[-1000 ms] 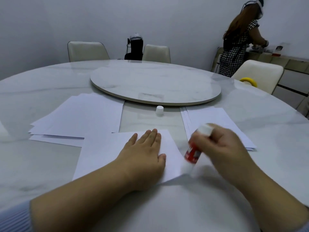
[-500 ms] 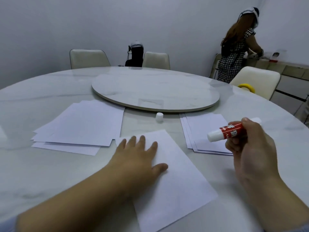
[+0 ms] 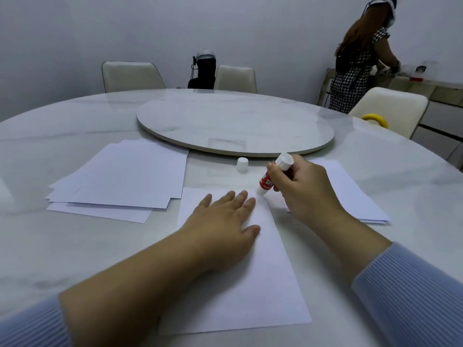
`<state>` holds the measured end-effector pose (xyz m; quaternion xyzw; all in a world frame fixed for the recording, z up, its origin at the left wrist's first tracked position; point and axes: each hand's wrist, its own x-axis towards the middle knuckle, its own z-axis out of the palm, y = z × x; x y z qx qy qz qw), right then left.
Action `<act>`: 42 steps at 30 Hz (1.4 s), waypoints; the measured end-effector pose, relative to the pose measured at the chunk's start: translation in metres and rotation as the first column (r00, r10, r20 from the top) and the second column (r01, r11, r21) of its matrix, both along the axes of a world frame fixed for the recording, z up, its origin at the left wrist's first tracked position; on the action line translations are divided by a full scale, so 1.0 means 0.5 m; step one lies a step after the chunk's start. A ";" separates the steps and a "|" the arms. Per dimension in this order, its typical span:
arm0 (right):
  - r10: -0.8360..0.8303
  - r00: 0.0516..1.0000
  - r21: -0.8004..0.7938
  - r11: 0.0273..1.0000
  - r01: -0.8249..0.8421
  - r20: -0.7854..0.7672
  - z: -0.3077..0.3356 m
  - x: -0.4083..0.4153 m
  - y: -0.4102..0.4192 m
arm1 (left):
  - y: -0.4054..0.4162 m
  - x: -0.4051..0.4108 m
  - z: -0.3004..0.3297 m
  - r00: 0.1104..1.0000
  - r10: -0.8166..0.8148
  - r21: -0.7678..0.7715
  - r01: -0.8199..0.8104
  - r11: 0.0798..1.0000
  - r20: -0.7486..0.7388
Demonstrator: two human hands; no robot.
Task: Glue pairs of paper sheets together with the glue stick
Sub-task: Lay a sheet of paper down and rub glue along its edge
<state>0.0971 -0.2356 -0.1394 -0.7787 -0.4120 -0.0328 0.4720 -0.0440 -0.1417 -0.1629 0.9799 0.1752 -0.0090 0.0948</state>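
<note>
**Glue tip on the sheet's far corner — watch for slip and stray glue**

I have the left hand (image 3: pixel 225 226) lying flat, fingers straight and spread, on the sheet (image 3: pixel 250 291) that sits in front of me on the tabletop (image 3: pixel 50 246). The right hand (image 3: pixel 303 194) is curled round the glue stick (image 3: pixel 269 180), held tilted with its white tip down on the sheet's far right corner, just beside my left fingertips. Its cap (image 3: pixel 242 164) stands apart, further out, near the edge of the turntable (image 3: pixel 235 123).

A loose pile (image 3: pixel 125 176) of sheets lies to my left, and a second stack (image 3: pixel 355 196) lies to the right, partly under my right hand.

What I judge could go wrong from here:

- The tip is right at the corner. A stroke that runs off the edge would smear glue on the tabletop, and the sheet could then stick there.
- My left hand pins only the upper middle. A pull toward me may drag or buckle the unpinned lower half, since thin paper creases easily under a tacky tip.
- My right wrist hovers over the right stack, so a wide sweep could nudge those sheets or dab glue on the top one.
- My left fingertips are so near the tip that they could pick up glue and mark the paper.
</note>
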 end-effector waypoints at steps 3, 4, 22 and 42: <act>0.049 0.999 -0.024 0.998 -0.050 -0.004 -0.009 0.005 0.005 | -0.001 0.002 0.001 1.000 0.000 0.002 0.000 1.000 -0.013; 0.064 0.998 -0.034 0.997 -0.064 0.009 -0.009 0.005 0.004 | -0.001 0.002 0.002 1.000 0.001 0.005 -0.001 1.000 -0.018; 0.161 0.972 -0.142 0.980 -0.137 0.172 0.018 -0.163 -0.191 | -0.002 0.001 0.001 1.000 0.003 -0.006 -0.003 1.000 -0.031; -0.006 0.967 0.417 0.901 0.115 -0.254 0.061 -0.064 -0.174 | -0.025 -0.016 0.030 0.998 -0.062 -0.084 0.060 0.995 -0.025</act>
